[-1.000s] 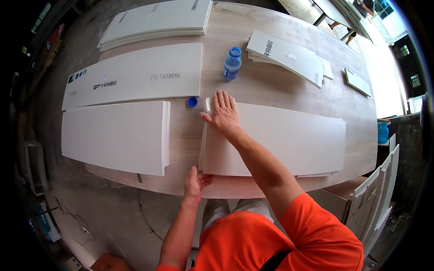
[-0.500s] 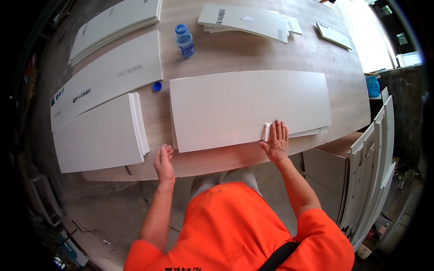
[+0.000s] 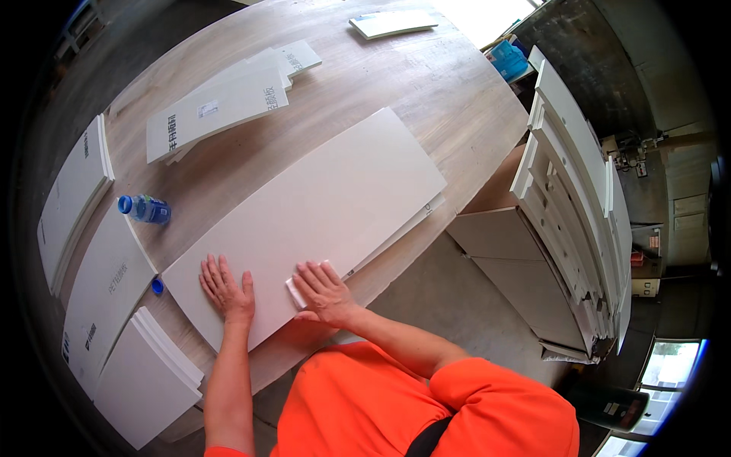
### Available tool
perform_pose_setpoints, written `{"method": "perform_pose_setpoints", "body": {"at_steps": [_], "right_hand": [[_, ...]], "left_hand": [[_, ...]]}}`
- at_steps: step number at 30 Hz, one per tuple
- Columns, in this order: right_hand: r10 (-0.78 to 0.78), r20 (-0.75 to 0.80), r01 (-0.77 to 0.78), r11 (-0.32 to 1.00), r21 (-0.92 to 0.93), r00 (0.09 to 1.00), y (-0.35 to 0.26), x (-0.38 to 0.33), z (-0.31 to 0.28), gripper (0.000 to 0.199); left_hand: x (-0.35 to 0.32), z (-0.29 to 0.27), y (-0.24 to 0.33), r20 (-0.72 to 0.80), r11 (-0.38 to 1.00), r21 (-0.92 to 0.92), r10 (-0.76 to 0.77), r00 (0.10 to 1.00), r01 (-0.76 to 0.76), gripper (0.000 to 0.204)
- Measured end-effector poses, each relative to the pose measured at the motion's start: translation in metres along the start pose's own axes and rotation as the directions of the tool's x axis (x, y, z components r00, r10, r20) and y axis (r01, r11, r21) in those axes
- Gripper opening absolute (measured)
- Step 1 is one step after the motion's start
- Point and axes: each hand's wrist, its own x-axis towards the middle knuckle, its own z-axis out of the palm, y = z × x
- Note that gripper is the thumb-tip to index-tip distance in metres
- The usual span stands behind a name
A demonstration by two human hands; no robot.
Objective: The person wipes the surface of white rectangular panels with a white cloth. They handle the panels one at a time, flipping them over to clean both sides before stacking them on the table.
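A bench (image 3: pixel 343 87) with a pale wood-grain top stands over a smooth grey floor (image 3: pixel 434 305). To the right rises a dark, scuffed wall (image 3: pixel 598 91). White daylight (image 3: pixel 476 15) glares along the upper edge, and a bright window (image 3: pixel 670 364) shows at lower right.

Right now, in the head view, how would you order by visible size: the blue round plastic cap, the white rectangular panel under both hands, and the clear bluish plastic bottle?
1. White rectangular panel
2. Clear bluish plastic bottle
3. Blue round plastic cap
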Motion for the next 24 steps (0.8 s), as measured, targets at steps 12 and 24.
{"method": "perform_pose_setpoints", "body": {"at_steps": [12,24], "right_hand": [[0.682,-0.097,-0.686,0.703,-0.187,0.725,0.322,0.116,-0.146,0.123],[0.69,-0.021,-0.684,0.713,-0.151,0.724,0.33,-0.003,-0.148,0.128]], "left_hand": [[0.013,-0.016,0.016,0.115,0.996,0.071,0.047,0.992,-0.056,0.068],[0.012,-0.015,0.024,0.139,0.995,0.096,0.005,0.99,-0.018,0.068]]}}
